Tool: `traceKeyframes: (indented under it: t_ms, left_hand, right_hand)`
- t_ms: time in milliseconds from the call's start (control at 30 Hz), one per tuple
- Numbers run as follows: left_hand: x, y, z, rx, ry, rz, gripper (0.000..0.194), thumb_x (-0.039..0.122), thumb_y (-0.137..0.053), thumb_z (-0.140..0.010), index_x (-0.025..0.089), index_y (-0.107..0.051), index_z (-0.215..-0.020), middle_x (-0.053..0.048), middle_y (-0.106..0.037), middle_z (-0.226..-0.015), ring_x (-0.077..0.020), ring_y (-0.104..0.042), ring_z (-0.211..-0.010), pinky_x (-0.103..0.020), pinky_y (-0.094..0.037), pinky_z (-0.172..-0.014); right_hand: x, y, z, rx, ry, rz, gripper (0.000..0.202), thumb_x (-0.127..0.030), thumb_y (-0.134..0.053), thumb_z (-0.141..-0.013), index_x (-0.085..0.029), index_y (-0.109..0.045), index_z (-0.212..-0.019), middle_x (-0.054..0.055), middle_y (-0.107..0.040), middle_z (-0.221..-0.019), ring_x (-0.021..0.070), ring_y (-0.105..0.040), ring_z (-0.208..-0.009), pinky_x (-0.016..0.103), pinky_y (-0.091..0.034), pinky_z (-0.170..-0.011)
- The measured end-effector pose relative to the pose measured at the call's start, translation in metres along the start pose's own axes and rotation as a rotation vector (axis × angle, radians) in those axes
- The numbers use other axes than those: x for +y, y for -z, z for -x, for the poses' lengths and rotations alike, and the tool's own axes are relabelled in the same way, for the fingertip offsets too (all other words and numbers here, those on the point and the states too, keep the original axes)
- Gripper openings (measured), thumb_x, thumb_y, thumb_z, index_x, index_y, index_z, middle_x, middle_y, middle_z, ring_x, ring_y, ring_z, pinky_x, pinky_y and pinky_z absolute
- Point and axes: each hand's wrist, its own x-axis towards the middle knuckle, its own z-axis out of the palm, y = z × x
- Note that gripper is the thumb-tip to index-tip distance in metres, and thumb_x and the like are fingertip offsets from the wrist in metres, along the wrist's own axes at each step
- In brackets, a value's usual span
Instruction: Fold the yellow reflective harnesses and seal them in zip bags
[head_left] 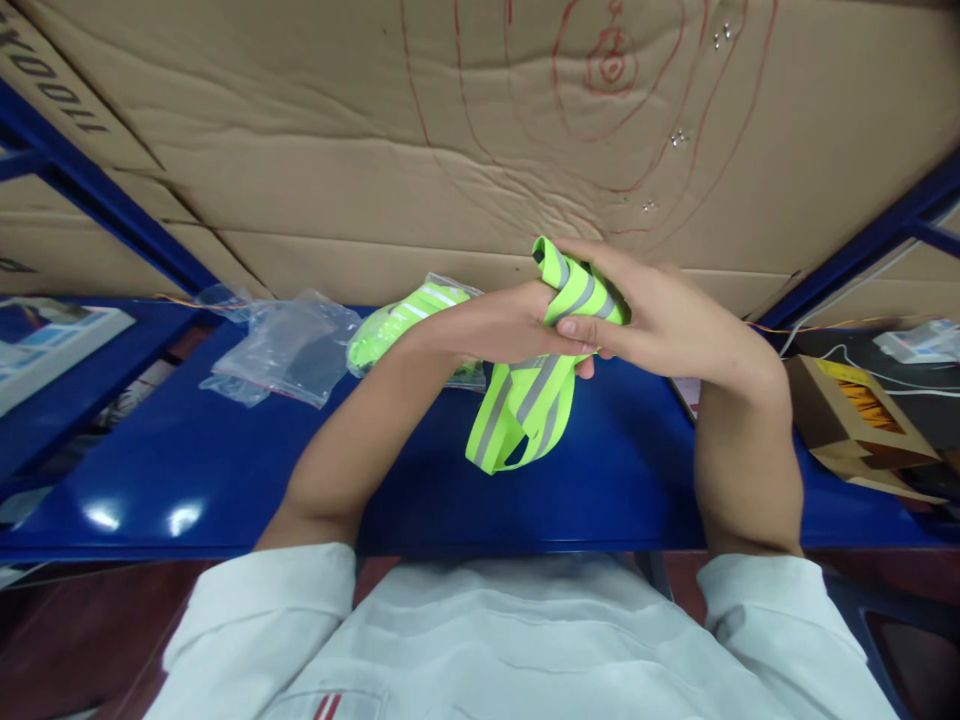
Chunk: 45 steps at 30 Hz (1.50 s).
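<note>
A neon yellow-green reflective strap point(585, 290) with grey stripes is bunched in both hands above the blue table. My left hand point(517, 322) grips it from the left, its fingers partly hidden behind the strap and the other hand. From the right, my right hand point(622, 300) wraps over the bundle, thumb lying across the front. Loops of the strap hang down below my hands. Behind my left forearm, a clear bag with more neon reflective material point(401, 325) lies on the table.
Crumpled clear plastic bags point(296, 340) lie on the blue table point(300, 480) at left. A cardboard wall point(300, 150) with red rings drawn on it rises behind. To the right stands an open cardboard box point(862, 420) with orange contents. Blue frame posts point(120, 220) flank the table.
</note>
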Motion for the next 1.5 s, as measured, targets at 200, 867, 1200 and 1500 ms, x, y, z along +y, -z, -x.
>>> traceKeyframes:
  t_ms: [200, 867, 1200, 1500]
  left_hand:
    - [0.008, -0.001, 0.001, 0.023, 0.005, 0.088, 0.011, 0.025, -0.068, -0.092, 0.014, -0.072, -0.088, -0.003, -0.077, -0.085, -0.0143, -0.073, -0.080, -0.022, -0.057, -0.070]
    - [0.009, 0.010, 0.004, 0.138, -0.001, -0.051, 0.027, 0.029, -0.079, -0.083, 0.018, -0.073, -0.107, 0.000, -0.078, -0.100, -0.0182, -0.074, -0.094, -0.022, -0.057, -0.078]
    - [-0.008, 0.010, -0.001, 0.103, 0.050, 0.160, 0.045, 0.037, -0.088, -0.072, 0.020, -0.072, -0.111, 0.000, -0.079, -0.107, -0.0218, -0.076, -0.098, -0.028, -0.059, -0.083]
    - [-0.016, 0.013, -0.010, 0.179, 0.108, 0.210, 0.037, 0.029, -0.089, -0.069, 0.018, -0.075, -0.101, -0.001, -0.079, -0.098, -0.0210, -0.075, -0.091, -0.029, -0.058, -0.078]
  right_hand:
    - [-0.001, 0.004, 0.001, 0.063, 0.001, 0.035, 0.063, -0.051, -0.071, -0.092, -0.028, -0.056, -0.149, 0.004, -0.062, -0.151, 0.0341, -0.062, -0.135, 0.055, -0.051, -0.116]
    - [-0.011, 0.007, 0.002, 0.272, -0.101, -0.139, 0.045, -0.065, -0.069, -0.092, -0.027, -0.071, -0.119, 0.003, -0.075, -0.111, 0.0265, -0.072, -0.099, 0.045, -0.062, -0.092]
    - [0.009, 0.001, 0.004, 0.298, -0.197, -0.379, 0.046, -0.069, -0.069, -0.089, -0.029, -0.071, -0.112, 0.003, -0.075, -0.098, 0.0249, -0.072, -0.080, 0.039, -0.060, -0.066]
    - [0.011, -0.005, -0.004, 0.365, -0.198, -0.188, 0.047, -0.069, -0.064, -0.093, -0.026, -0.073, -0.109, 0.005, -0.076, -0.098, 0.0276, -0.073, -0.088, 0.045, -0.062, -0.080]
